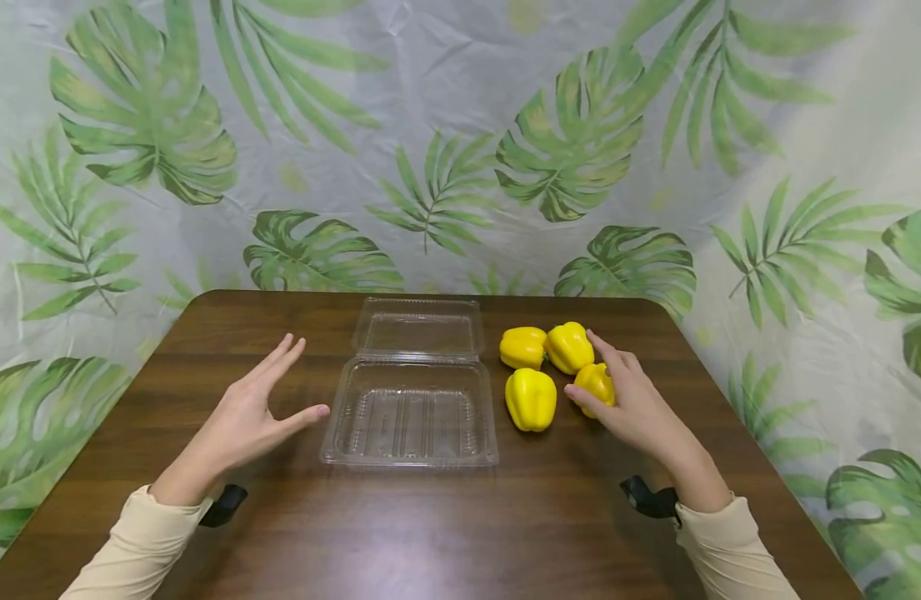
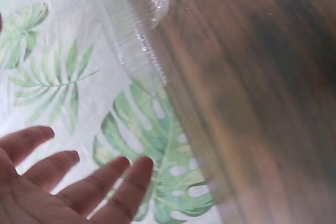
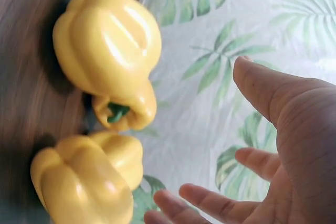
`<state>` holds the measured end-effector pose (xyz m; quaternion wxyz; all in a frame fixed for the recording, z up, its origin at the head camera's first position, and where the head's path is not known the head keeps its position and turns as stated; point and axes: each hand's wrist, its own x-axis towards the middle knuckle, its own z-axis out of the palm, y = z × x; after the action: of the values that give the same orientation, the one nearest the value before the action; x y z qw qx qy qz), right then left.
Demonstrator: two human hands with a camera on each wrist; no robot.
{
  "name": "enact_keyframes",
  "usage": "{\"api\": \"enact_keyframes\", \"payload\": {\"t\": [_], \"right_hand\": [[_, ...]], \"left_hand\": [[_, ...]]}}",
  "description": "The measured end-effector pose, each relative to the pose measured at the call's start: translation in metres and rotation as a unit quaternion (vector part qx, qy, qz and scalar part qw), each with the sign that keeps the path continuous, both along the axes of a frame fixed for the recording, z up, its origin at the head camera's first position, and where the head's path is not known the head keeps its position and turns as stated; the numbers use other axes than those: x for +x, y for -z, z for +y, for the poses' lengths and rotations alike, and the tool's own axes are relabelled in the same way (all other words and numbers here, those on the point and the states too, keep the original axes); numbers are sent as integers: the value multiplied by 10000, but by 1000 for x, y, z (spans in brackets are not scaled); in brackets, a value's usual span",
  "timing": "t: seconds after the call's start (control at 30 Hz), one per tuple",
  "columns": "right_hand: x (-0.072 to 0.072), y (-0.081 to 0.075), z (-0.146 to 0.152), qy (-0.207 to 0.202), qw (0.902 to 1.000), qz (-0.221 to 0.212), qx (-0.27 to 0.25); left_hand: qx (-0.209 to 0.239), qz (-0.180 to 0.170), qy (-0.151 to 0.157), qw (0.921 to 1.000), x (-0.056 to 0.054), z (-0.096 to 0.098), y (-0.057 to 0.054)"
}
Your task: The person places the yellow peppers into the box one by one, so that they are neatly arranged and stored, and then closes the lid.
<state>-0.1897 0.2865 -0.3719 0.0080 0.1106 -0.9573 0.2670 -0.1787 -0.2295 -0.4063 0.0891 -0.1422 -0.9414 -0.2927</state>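
Observation:
Several yellow bell peppers (image 1: 531, 401) lie grouped on the right part of the table. Over the rightmost bell pepper (image 1: 595, 385) hovers my right hand (image 1: 643, 408), thumb and fingers spread and holding nothing; it partly hides that pepper. In the right wrist view, a gap shows between the spread right hand (image 3: 273, 166) and the peppers (image 3: 107, 40). To the left, a clear plastic clamshell container (image 1: 411, 458) lies with its lid (image 1: 418, 307) folded back. My left hand (image 1: 246, 417) is held beside the container's left edge, fingers extended, with nothing in it.
The dark wooden table (image 1: 430, 533) has rounded far corners. Right behind it hangs a leaf-patterned curtain (image 1: 445, 100). Black straps (image 1: 223, 506) show at both wrists, below cream sleeves.

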Motion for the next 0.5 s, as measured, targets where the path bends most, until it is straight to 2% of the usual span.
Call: {"api": "enact_keyframes", "payload": {"t": [0.3, 0.43, 0.5], "right_hand": [[-8, 11, -15, -85, 9997, -114, -176], [-11, 17, -19, -99, 9990, -282, -326], [-12, 20, -21, -105, 9983, -405, -409]], "left_hand": [[408, -167, 625, 9971, -9, -3, 23], [908, -443, 1112, 9887, -13, -3, 32], [1198, -626, 1362, 9814, -15, -3, 36]]}}
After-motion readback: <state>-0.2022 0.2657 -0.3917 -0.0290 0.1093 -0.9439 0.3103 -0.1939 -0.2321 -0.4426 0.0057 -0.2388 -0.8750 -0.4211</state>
